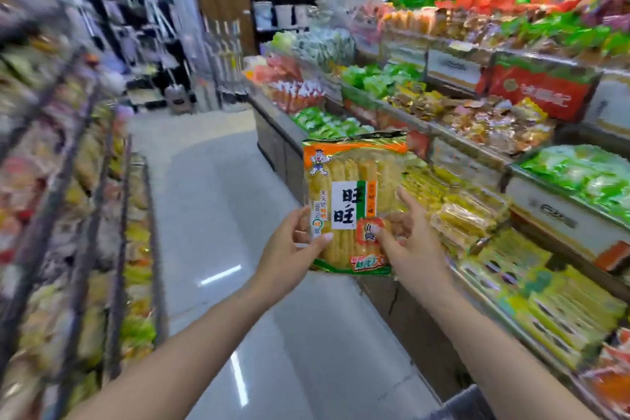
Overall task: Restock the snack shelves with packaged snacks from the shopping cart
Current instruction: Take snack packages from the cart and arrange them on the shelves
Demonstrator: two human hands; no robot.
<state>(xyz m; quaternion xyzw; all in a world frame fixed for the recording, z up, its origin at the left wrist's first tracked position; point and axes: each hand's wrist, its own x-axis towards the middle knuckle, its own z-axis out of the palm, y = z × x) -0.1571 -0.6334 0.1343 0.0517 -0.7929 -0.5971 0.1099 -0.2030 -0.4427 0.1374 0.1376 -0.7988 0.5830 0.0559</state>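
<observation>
Head view. Item: rice cracker packet point(354, 201), yellow with orange and green trim, upright, centre of frame, held over the aisle floor point(218, 215). Left hand point(289, 249): pinches the packet's lower left edge, thumb on the front, fingers curled behind. Right hand point(409, 235): against the packet's lower right side, index finger extended upward, other fingers loosely bent; whether it grips cannot be told. Right of frame: tiered snack shelves point(511, 160) stocked with green, yellow and orange packets. Left of frame: blurred shelves point(68, 198) of packaged goods.
</observation>
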